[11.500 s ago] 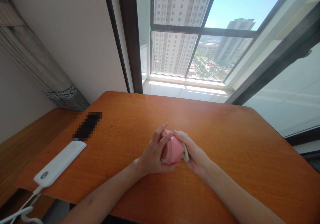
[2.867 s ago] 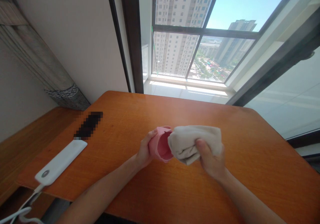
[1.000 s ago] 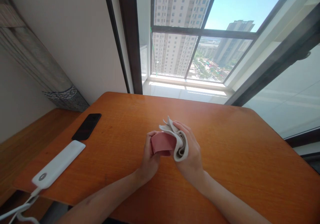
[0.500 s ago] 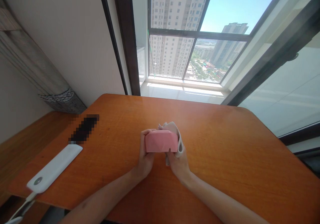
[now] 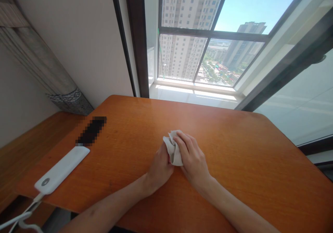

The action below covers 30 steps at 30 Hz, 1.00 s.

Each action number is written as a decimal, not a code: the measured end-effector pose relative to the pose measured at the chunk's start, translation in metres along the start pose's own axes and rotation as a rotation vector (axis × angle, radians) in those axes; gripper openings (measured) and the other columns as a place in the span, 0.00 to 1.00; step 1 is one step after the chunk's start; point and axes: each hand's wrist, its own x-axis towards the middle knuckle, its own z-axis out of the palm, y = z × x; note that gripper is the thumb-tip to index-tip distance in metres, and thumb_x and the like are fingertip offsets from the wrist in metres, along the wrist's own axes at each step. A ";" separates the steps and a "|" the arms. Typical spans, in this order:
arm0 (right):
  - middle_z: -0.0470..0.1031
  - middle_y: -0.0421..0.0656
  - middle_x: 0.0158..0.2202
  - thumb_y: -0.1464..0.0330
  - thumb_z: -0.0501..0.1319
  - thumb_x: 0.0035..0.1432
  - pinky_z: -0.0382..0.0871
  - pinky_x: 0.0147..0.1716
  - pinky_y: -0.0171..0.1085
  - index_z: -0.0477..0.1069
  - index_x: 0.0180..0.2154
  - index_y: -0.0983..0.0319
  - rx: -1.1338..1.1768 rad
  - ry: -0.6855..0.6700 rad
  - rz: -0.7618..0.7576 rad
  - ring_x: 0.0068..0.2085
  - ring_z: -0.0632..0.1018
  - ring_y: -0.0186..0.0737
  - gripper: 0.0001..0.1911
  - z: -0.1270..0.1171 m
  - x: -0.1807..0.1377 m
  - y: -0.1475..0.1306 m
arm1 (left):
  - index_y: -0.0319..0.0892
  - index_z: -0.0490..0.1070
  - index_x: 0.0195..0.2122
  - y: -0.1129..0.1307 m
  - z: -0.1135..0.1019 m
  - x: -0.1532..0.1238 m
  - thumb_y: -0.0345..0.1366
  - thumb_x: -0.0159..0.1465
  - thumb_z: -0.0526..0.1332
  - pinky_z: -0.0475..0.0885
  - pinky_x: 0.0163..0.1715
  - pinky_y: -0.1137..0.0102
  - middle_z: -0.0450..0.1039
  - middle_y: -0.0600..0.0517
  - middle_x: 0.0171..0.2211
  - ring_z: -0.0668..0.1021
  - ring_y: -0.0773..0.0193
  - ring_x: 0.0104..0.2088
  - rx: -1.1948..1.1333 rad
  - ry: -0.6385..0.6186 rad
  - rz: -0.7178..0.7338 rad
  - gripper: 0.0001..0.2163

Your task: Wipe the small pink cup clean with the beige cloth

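Note:
My two hands meet at the middle of the orange wooden table (image 5: pixel 234 163). My right hand (image 5: pixel 194 158) is curled over a crumpled beige cloth (image 5: pixel 173 149) and presses it against whatever my left hand (image 5: pixel 160 167) cups from the other side. The pink object seen earlier is hidden between my hands and the cloth. Both hands are closed, fingers wrapped inward.
A white power bank (image 5: pixel 62 170) with a white cable (image 5: pixel 15 221) lies at the table's left edge. A dark phone (image 5: pixel 91 131), blurred out, lies just beyond it. A rolled grey mat (image 5: pixel 39 66) leans on the left wall. Big windows (image 5: pixel 208 35) stand behind the table.
Half a second ago the pink object showed between my hands; now the beige cloth and my hands cover it. My right hand has come over the top.

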 end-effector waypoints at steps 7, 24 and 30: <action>0.77 0.53 0.60 0.71 0.64 0.65 0.80 0.59 0.53 0.72 0.61 0.58 0.395 0.208 0.226 0.60 0.81 0.54 0.22 -0.002 0.011 -0.003 | 0.45 0.69 0.52 0.001 0.000 0.000 0.38 0.68 0.67 0.74 0.52 0.61 0.75 0.49 0.48 0.77 0.56 0.47 -0.234 0.242 0.033 0.14; 0.77 0.53 0.61 0.72 0.59 0.72 0.78 0.61 0.57 0.70 0.65 0.56 0.020 0.064 -0.044 0.62 0.78 0.57 0.23 0.000 -0.002 0.005 | 0.50 0.63 0.63 -0.004 0.000 -0.003 0.25 0.63 0.65 0.73 0.52 0.63 0.75 0.49 0.54 0.78 0.59 0.49 -0.025 0.066 -0.010 0.29; 0.75 0.54 0.60 0.73 0.64 0.66 0.80 0.57 0.52 0.69 0.64 0.56 0.274 0.147 0.108 0.59 0.80 0.53 0.26 -0.001 0.007 -0.002 | 0.49 0.64 0.61 -0.001 0.002 -0.002 0.31 0.66 0.65 0.71 0.59 0.61 0.71 0.48 0.57 0.75 0.57 0.55 -0.193 0.229 0.004 0.23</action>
